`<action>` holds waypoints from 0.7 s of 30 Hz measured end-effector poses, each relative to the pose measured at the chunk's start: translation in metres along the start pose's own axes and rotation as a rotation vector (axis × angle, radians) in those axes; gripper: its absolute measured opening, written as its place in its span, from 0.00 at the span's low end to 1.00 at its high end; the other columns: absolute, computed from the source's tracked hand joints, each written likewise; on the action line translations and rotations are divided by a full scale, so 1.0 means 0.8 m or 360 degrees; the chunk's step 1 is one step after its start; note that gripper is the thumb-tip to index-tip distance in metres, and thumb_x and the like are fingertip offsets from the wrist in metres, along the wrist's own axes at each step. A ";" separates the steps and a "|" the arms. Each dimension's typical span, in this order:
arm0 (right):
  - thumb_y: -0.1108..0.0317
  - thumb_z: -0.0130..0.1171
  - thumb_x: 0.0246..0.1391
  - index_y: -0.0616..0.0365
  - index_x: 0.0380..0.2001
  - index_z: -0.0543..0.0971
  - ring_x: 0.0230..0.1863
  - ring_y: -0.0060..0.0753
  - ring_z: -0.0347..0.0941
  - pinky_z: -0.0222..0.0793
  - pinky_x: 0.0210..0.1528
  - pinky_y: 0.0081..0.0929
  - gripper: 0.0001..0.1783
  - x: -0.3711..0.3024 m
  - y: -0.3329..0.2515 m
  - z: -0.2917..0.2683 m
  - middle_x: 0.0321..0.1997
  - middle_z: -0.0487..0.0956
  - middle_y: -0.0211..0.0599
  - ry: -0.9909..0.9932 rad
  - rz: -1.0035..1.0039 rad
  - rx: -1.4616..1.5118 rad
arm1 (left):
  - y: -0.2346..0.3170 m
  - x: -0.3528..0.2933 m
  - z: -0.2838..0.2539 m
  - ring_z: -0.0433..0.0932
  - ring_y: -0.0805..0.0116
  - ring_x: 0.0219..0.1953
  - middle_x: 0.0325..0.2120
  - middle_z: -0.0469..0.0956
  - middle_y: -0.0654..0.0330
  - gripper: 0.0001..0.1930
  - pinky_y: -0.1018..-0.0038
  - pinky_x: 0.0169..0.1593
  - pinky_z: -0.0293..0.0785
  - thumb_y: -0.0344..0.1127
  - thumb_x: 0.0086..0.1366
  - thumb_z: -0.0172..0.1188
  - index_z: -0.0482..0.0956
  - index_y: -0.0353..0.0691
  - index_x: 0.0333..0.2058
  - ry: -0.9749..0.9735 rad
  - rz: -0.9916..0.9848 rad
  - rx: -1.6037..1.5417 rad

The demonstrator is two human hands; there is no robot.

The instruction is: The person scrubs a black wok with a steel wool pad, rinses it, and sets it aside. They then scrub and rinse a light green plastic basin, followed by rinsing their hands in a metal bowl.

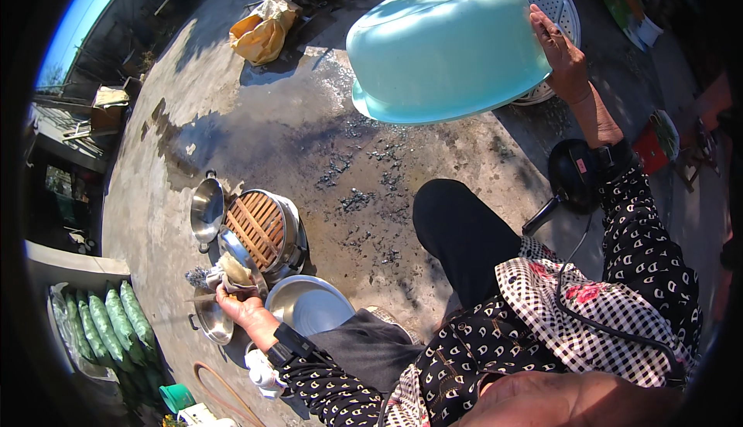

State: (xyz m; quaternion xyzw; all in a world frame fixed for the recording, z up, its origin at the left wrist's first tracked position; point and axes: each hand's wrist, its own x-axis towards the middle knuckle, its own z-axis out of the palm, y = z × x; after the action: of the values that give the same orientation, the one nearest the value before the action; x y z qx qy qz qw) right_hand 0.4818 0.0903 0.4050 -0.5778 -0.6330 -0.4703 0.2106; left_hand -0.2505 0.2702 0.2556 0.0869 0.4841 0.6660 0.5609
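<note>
A large turquoise plastic basin (pixel 449 52) is held up and tipped on its side, its outer base facing me. My right hand (pixel 563 59), arm stretched out, grips the basin at its right end; the thumb is hidden. Low at the left, my left hand (pixel 251 316) is closed on a beige cloth (pixel 235 274). A thin, pointed strip beside that hand is too small to name. Close by stand a steel pot topped with wooden slats (pixel 255 228), a two-handled steel pan (pixel 207 209) and a wide steel basin (pixel 334 294) partly behind my knee.
Wet concrete (pixel 309 133) with scattered dark debris lies ahead. A yellow sack (pixel 263 32) sits farther off. Behind the basin is a perforated round tray (pixel 569 13). A black pan (pixel 574 175) is near my right arm. Bagged green vegetables (pixel 116 319) lie at left.
</note>
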 end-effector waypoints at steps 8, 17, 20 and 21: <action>0.78 0.56 0.61 0.52 0.67 0.69 0.54 0.42 0.81 0.82 0.49 0.31 0.31 -0.029 -0.022 -0.037 0.67 0.73 0.40 -0.0086 -0.0107 0.0020 | -0.001 0.007 0.004 0.81 0.59 0.47 0.46 0.82 0.63 0.18 0.56 0.45 0.80 0.43 0.59 0.60 0.80 0.46 0.47 0.0008 -0.0037 -0.0010; 0.79 0.56 0.61 0.53 0.66 0.70 0.55 0.44 0.80 0.83 0.49 0.34 0.30 -0.041 -0.035 -0.054 0.65 0.74 0.44 -0.0047 -0.0151 0.0051 | -0.006 0.003 0.018 0.80 0.58 0.49 0.47 0.81 0.60 0.19 0.53 0.47 0.80 0.44 0.61 0.57 0.80 0.44 0.48 0.0014 -0.0029 0.0036; 0.79 0.56 0.61 0.54 0.66 0.70 0.56 0.44 0.80 0.82 0.50 0.35 0.29 -0.042 -0.035 -0.056 0.64 0.74 0.45 -0.0129 -0.0072 0.0084 | -0.008 0.005 0.019 0.80 0.57 0.48 0.47 0.81 0.60 0.20 0.54 0.48 0.79 0.44 0.61 0.57 0.80 0.43 0.49 0.0024 -0.0016 0.0016; 0.79 0.55 0.61 0.55 0.65 0.70 0.56 0.44 0.80 0.82 0.50 0.35 0.28 -0.044 -0.036 -0.058 0.64 0.74 0.45 -0.0106 -0.0095 0.0071 | -0.010 0.006 0.017 0.80 0.57 0.48 0.47 0.81 0.59 0.20 0.54 0.48 0.79 0.44 0.61 0.57 0.80 0.42 0.49 0.0003 -0.0004 0.0005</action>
State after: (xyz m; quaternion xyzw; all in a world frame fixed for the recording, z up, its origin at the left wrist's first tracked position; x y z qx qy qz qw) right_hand 0.4506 0.0357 0.3880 -0.5692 -0.6669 -0.4427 0.1880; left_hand -0.2382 0.2809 0.2544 0.0865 0.4857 0.6647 0.5610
